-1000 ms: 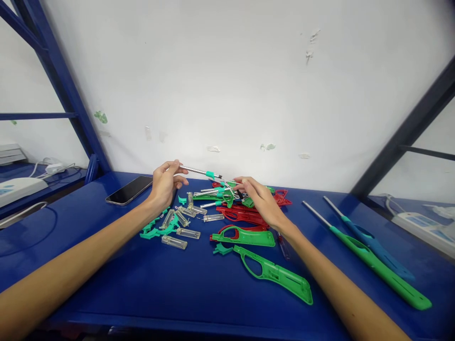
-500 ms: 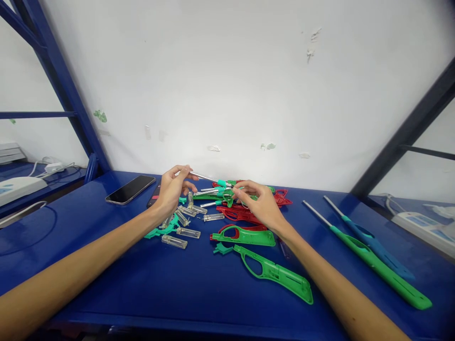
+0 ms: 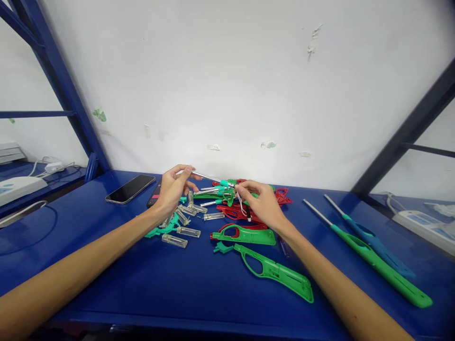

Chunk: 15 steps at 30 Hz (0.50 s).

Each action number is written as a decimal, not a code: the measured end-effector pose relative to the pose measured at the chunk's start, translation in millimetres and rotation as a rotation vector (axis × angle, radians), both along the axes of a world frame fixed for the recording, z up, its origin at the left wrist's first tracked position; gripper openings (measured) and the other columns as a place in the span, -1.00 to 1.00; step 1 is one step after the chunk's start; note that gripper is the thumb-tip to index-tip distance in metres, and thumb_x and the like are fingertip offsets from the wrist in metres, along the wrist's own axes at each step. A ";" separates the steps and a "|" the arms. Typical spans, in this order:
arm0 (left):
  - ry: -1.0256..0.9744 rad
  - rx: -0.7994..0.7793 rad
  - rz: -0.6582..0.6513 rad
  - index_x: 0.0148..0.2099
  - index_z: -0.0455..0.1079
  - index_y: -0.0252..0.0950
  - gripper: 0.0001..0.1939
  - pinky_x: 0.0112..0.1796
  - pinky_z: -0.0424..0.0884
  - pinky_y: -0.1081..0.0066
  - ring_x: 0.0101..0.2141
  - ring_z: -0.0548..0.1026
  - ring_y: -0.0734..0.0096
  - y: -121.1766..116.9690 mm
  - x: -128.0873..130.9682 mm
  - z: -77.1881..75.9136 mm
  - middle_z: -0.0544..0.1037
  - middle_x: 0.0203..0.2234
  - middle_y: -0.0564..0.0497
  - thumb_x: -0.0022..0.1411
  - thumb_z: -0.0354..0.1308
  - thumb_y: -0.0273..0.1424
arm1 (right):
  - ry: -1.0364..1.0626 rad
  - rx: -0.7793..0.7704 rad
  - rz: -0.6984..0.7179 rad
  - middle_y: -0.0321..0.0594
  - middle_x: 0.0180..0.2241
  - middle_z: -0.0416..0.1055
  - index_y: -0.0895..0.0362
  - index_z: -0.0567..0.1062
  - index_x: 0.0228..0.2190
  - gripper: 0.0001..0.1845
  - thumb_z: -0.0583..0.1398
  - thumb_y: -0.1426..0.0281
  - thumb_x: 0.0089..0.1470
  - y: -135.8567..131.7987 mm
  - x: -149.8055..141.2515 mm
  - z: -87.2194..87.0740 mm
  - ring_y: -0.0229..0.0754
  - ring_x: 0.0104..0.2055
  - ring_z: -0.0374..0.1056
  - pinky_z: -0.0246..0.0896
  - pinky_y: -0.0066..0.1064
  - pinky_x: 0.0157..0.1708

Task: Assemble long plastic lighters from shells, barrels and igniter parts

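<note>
My left hand (image 3: 172, 189) pinches the bare end of a lighter's thin metal tube (image 3: 208, 177), held above the pile. A teal collar (image 3: 224, 183) sits near the tube's other end. The fingertips of my right hand (image 3: 262, 201) close on that end, where a white wire (image 3: 242, 206) loops down. A small dark part with a white tip (image 3: 248, 215) hangs below this hand. Underneath lie more tubes with teal collars (image 3: 215, 202), red handle shells (image 3: 234, 213) and green ones. Closest to me is a green handle half-shell (image 3: 273, 272), its inside showing.
Clear fuel tanks (image 3: 188, 232) and teal plastic pieces (image 3: 159, 231) lie scattered at left. Behind them is a phone (image 3: 130, 189), with a second dark phone (image 3: 155, 194) partly hidden by my left wrist. A green lighter (image 3: 380, 265) and a blue lighter (image 3: 377, 246) rest at right.
The white wire and the dark part now hang in view below my right hand. The tube has shifted slightly to the right, with both hands still on it.
</note>
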<state>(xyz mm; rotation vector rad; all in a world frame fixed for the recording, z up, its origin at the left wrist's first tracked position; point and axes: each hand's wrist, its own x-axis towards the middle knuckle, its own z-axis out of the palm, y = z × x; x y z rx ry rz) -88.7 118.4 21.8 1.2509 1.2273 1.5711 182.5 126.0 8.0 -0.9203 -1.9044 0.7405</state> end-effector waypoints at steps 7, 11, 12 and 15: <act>0.013 0.004 0.000 0.24 0.45 -0.28 -0.62 0.01 0.62 0.05 0.02 0.60 0.13 0.8 0.7 1.1 0.55 0.13 -0.16 0.51 0.26 -0.21 | 0.046 -0.105 0.058 -0.08 0.11 0.53 0.11 0.53 0.11 -0.63 0.28 0.19 0.40 6.2 2.3 -2.4 -0.06 0.02 0.54 0.54 -0.08 0.02; 0.013 -0.004 0.002 0.23 0.45 -0.27 -0.63 0.01 0.61 0.06 0.02 0.59 0.15 -0.6 3.0 2.4 0.55 0.14 -0.16 0.51 0.25 -0.20 | 0.073 -0.188 0.081 -0.08 0.12 0.53 0.11 0.53 0.12 -0.62 0.28 0.19 0.40 10.3 2.8 -6.2 -0.05 0.03 0.54 0.54 -0.07 0.03; 0.012 -0.007 0.004 0.23 0.45 -0.27 -0.63 0.01 0.61 0.06 0.02 0.59 0.14 -0.9 3.6 2.6 0.55 0.13 -0.16 0.51 0.25 -0.20 | 0.081 -0.203 0.085 -0.08 0.13 0.53 0.11 0.53 0.12 -0.62 0.28 0.19 0.39 11.1 2.8 -6.9 -0.05 0.04 0.54 0.54 -0.07 0.03; 0.007 -0.017 0.009 0.23 0.46 -0.26 -0.63 0.02 0.61 0.07 0.02 0.59 0.15 -1.1 4.8 2.5 0.55 0.14 -0.16 0.51 0.25 -0.20 | 0.098 -0.235 0.095 -0.08 0.13 0.52 0.11 0.52 0.13 -0.62 0.28 0.19 0.39 12.5 2.9 -8.4 -0.05 0.04 0.53 0.53 -0.07 0.03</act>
